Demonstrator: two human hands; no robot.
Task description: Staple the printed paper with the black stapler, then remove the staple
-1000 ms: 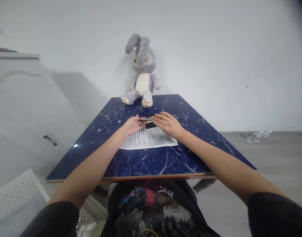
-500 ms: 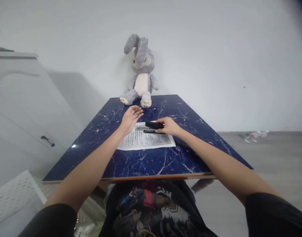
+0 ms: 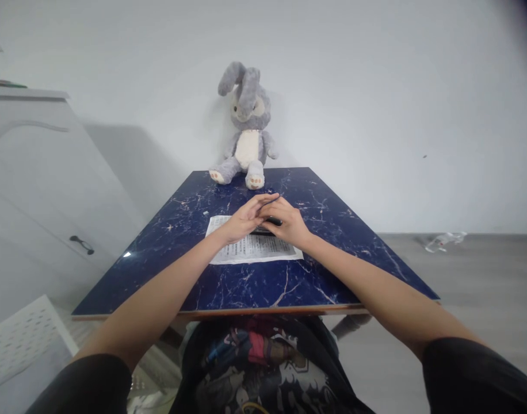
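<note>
A black stapler (image 3: 274, 221) lies low over a printed sheet of paper (image 3: 257, 253), partly covered by my fingers. My right hand (image 3: 288, 223) is closed around its rear end from the right. My left hand (image 3: 248, 217) meets it from the left, thumb and fingers closed at the stapler's front end, fingertips touching those of my right hand. A thin dark edge shows between the upper fingers of both hands; whether it is part of the stapler I cannot tell. Below, the black base of the stapler shows just above the paper.
The blue marbled table (image 3: 319, 279) stands against the wall. A grey plush rabbit (image 3: 248, 146) sits at its far edge. A small pale bit (image 3: 205, 213) lies left of the paper. A white cabinet (image 3: 30, 190) is at the left, and a clear plastic object (image 3: 445, 240) lies on the floor at right.
My left hand has moved right and closed at the stapler's front end, meeting my right hand. The right hand still holds the stapler, its fingers now reaching further over it.
</note>
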